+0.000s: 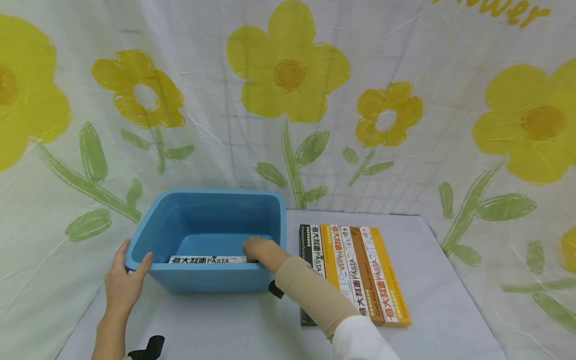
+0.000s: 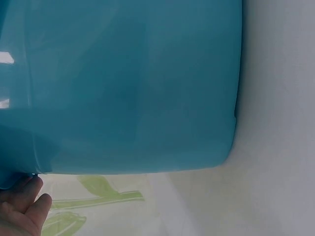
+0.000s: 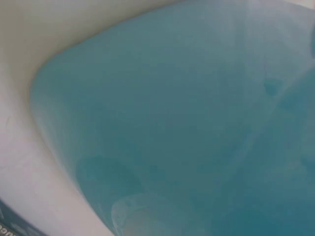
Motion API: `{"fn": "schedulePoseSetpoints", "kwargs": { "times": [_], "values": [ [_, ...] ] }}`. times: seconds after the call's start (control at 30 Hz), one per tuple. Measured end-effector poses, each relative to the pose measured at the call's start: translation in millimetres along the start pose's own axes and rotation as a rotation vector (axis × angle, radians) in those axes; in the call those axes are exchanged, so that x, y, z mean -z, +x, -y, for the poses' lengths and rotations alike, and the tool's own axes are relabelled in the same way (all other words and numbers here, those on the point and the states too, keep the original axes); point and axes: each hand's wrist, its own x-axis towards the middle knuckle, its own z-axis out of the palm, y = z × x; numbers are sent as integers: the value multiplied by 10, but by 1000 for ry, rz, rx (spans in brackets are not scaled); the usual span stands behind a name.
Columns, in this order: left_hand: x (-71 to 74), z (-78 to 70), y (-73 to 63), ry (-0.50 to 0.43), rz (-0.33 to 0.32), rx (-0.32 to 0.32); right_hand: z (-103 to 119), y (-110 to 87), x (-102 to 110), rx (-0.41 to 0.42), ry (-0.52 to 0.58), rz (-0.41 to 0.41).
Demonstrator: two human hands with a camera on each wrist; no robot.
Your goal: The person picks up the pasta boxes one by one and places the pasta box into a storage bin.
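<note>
On the white hanging sheet with yellow flowers [image 1: 427, 175], toward two o'clock, "lower" reads in yellow, its first letter cut off. At eight o'clock, the white flat box [image 1: 207, 260] inside the blue plastic tub [image 1: 207, 279] reads "意大利面 PASTA". At five o'clock on the bench [image 1: 441, 295], "意大利面 PASTA" repeats across the black-and-white long box [image 1: 317, 245], yellow-and-white long box [image 1: 332, 250], brown-and-white long box [image 1: 370, 280] and orange-yellow-and-white long box [image 1: 390, 280]. "Blackpepper", "Crab Roe flavor sauce" and "Chicken curry sauce" mark the first, third and fourth.
</note>
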Motion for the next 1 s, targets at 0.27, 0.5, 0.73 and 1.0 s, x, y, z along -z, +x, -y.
{"fn": "schedulePoseSetpoints", "kwargs": {
  "times": [0.27, 0.5, 0.73, 1.0],
  "values": [
    [-4, -2, -6, 9, 6, 0, -230, -117, 167, 203, 220, -240],
    [7, -7, -1, 7, 3, 6, -541, -532, 229, 322, 598, -512],
    [2, 16, 20, -3, 8, 14, -881, -1031, 19, 305, 779, -792],
    [-8, 35, 26, -9, 17, 15, -1329, -1516, -367, 89, 897, -923]
  ]
}}
